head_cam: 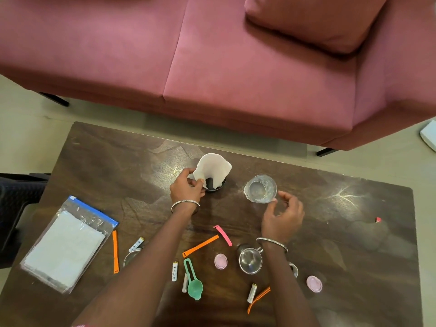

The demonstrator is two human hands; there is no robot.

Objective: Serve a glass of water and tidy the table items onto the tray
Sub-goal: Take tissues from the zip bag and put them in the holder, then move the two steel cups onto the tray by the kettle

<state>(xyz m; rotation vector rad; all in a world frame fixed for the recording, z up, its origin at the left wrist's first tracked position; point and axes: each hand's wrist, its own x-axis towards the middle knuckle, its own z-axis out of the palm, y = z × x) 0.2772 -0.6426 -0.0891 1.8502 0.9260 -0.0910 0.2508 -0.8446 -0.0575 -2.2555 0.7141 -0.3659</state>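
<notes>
Dark wooden tabletop (354, 232) in front of a pink sofa (212, 67) with one cushion (313, 20).

Left hand (187, 187): fingers pinched on the lower edge of a white napkin (213, 169), which stands crumpled in and over a small dark cup (215, 186) near the tabletop's middle. A bangle sits on the wrist.

Right hand (282, 217): fingers spread and loosely curled, just beside a clear drinking glass (260, 188); one fingertip is at the glass's lower edge, whether touching cannot be told. The glass stands upright to the right of the dark cup, apart from it. Whether it holds water is unclear.

Near edge, scattered items:
- clear zip bag (68, 244) with a blue seal, folded white cloth inside, at far left
- orange straps, one (115, 251) beside the bag, one (200, 245) at centre, one (258, 299) at lower right
- pink clip (223, 234), just beside the centre strap
- green measuring spoon (193, 280)
- several small white batteries, one (174, 271) left of the spoon
- metal cup (250, 259) under the right wrist
- two round pink lids, one (220, 261) left of the metal cup, one (314, 283) further right
</notes>
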